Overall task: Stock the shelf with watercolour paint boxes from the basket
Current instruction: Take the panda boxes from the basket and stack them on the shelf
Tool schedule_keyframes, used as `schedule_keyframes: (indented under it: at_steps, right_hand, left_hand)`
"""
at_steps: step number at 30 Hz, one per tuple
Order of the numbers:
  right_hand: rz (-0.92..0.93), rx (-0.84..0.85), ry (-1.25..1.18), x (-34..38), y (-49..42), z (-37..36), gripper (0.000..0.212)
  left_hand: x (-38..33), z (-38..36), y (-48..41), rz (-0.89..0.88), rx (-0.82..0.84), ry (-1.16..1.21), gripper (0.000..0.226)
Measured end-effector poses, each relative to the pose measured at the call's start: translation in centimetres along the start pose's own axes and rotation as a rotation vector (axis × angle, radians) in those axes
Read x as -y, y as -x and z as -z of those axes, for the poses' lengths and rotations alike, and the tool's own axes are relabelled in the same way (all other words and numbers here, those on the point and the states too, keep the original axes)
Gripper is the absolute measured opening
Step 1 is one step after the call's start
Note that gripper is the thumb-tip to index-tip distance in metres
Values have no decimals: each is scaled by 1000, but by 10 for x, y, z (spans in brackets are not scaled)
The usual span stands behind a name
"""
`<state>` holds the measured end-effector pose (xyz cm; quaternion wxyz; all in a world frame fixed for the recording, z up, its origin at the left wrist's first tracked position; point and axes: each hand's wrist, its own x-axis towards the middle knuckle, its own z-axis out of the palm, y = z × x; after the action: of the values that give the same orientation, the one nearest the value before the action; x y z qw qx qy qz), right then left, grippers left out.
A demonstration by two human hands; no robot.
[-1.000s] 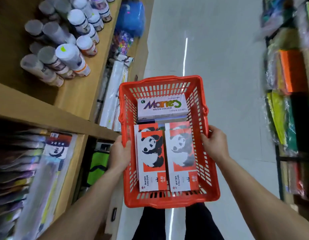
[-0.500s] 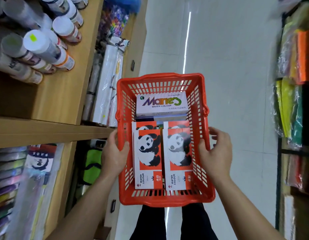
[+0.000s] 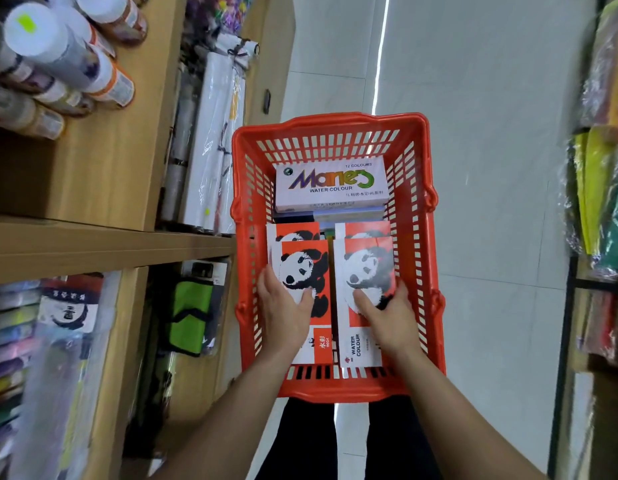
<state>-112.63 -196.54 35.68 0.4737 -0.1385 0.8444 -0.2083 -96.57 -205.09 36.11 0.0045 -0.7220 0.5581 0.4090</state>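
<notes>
The left panda box (image 3: 302,268) lies in the red basket (image 3: 330,121). My left hand (image 3: 286,310) pinches it, thumb on its face and fingers (image 3: 266,277) down its outer edge. My right hand (image 3: 390,317) pinches the right panda box (image 3: 368,261) likewise; that one reads "WATER COLOUR". Behind lies a Maries box (image 3: 330,185), "12 COLOURS". The panda boxes underneath show only their top edges.

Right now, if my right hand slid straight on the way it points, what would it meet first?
Your right hand, on the right panda box, points toward the far end of the basket. First in line looks like the Maries water colour box, though depth is unclear.
</notes>
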Motion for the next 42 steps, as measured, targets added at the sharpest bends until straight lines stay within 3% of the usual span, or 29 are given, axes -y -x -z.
schedule_keyframes:
  at_steps: [6,14,18,22,25,28,33,36,42]
  right_hand:
    - [7,-21,-73,-9,-3,-2,65]
    - [8,-114,-115,-5,6,-3,59]
    - [44,-135,-103,-2,6,-2,44]
    - [41,-89,-53,3,7,-2,62]
    - [24,-45,-55,3,9,1,70]
    - [44,-29,-68,3,13,9,75]
    - [95,8,-47,8,22,17,89]
    - [99,14,-68,11,23,17,86]
    - [142,42,-83,19,28,20,69]
  left_hand:
    - [12,-16,-1,61,-10,-74,105]
    - [8,-20,1,105,-4,110,87]
    - [11,-14,1,121,8,202,75]
    - [12,-6,1,146,118,203,92]
    - [8,-3,-2,198,157,237,84]
    - [8,-4,-1,147,117,211,72]
    - [12,1,11,34,188,203,91]
    - [6,4,12,-27,264,204,103]
    - [4,11,11,-49,291,264,102]
